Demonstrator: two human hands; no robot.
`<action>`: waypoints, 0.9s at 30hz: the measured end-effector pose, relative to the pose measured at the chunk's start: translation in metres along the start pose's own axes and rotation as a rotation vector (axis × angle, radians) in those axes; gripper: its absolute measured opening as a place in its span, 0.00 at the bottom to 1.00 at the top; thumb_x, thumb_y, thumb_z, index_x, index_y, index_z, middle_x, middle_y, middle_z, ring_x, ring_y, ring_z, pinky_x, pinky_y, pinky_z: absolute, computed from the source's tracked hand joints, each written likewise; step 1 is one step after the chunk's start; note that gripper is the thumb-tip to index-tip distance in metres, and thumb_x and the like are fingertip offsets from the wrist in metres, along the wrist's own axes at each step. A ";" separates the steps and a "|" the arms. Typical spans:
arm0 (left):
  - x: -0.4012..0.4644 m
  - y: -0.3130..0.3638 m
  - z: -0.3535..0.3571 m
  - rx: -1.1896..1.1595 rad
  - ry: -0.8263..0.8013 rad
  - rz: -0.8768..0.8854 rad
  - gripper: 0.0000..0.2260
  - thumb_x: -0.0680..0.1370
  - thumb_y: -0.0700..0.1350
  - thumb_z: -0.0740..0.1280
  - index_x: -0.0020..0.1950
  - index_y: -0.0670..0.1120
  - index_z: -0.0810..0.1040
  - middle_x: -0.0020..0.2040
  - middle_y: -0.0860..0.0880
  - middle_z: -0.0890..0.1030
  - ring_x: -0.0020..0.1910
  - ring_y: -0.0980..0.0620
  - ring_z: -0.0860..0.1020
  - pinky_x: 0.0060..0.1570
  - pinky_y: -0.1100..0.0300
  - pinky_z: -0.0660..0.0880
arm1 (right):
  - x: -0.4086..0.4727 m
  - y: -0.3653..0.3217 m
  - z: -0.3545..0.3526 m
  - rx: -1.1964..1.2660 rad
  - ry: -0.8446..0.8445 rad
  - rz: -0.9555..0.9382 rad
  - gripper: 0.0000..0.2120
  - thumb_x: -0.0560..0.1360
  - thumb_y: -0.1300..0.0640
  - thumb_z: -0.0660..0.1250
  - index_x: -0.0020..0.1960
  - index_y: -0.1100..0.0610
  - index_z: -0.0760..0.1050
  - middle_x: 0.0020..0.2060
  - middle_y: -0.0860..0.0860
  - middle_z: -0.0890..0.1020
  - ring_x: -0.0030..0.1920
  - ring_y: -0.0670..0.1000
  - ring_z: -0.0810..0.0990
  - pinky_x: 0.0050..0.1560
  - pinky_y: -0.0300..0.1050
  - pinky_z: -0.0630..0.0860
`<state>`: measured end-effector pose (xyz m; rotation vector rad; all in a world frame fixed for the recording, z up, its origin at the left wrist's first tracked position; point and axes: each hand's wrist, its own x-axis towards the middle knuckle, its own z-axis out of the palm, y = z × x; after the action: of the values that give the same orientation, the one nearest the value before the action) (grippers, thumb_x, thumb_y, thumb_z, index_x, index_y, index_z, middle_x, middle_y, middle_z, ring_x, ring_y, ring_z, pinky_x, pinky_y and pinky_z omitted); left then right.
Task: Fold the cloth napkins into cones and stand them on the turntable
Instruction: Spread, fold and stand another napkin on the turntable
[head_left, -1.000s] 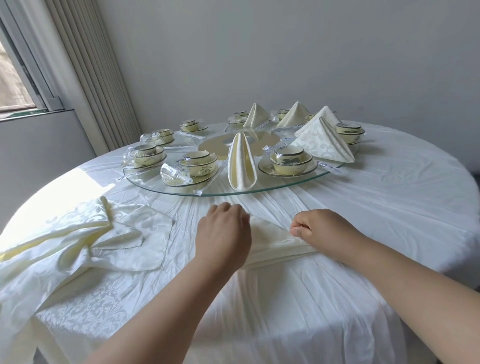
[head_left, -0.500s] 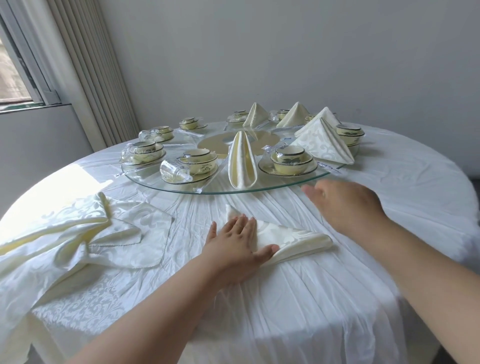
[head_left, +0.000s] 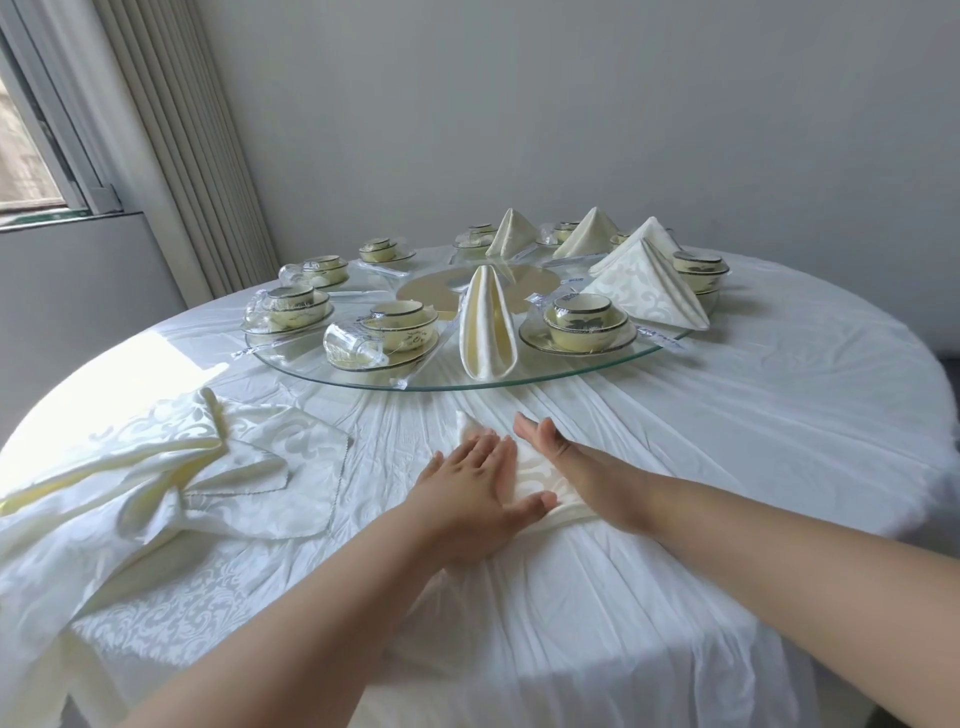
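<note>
Both hands flat on napkin (head_left: 530, 462) — left hand (head_left: 475, 488), right hand (head_left: 566, 457)

Cream damask napkins (head_left: 535, 470), white tablecloth (head_left: 727, 441), pale-yellow dark-rimmed bowls (head_left: 584, 319).

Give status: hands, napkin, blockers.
Left hand flat on napkin, right hand open, edge-on beside it. Napkin on tablecloth, short of turntable. Nothing blocking.

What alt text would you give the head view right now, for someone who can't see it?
Both hands, the left hand and right hand, press flat on a partly folded napkin lying on the white tablecloth. Beyond it, a glass turntable carries five folded napkins standing among wrapped bowl sets; loose napkins lie heaped on the left.
</note>
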<state>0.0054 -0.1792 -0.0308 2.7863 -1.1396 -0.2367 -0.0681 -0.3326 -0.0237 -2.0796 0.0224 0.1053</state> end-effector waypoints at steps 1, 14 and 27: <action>0.001 -0.002 -0.001 -0.004 -0.002 0.005 0.40 0.75 0.71 0.50 0.79 0.50 0.43 0.79 0.52 0.43 0.77 0.57 0.39 0.75 0.51 0.40 | -0.003 0.001 0.000 -0.024 -0.008 -0.005 0.55 0.57 0.15 0.44 0.77 0.43 0.51 0.75 0.37 0.55 0.74 0.36 0.52 0.76 0.44 0.48; 0.043 -0.039 -0.008 0.010 -0.013 -0.055 0.24 0.83 0.54 0.44 0.79 0.51 0.45 0.79 0.54 0.45 0.77 0.58 0.42 0.75 0.52 0.40 | -0.027 0.014 -0.006 -0.891 -0.160 -0.094 0.54 0.55 0.22 0.20 0.77 0.46 0.34 0.73 0.37 0.35 0.72 0.36 0.30 0.74 0.39 0.35; 0.008 -0.042 -0.034 -0.046 0.451 0.095 0.22 0.82 0.49 0.58 0.76 0.49 0.62 0.76 0.50 0.63 0.75 0.53 0.58 0.72 0.61 0.56 | -0.031 0.007 -0.005 -0.891 -0.159 -0.080 0.50 0.60 0.23 0.30 0.78 0.45 0.40 0.77 0.41 0.40 0.74 0.39 0.35 0.76 0.43 0.39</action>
<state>0.0467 -0.1532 -0.0052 2.5455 -1.1218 0.3524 -0.0989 -0.3414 -0.0243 -2.9476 -0.2460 0.2685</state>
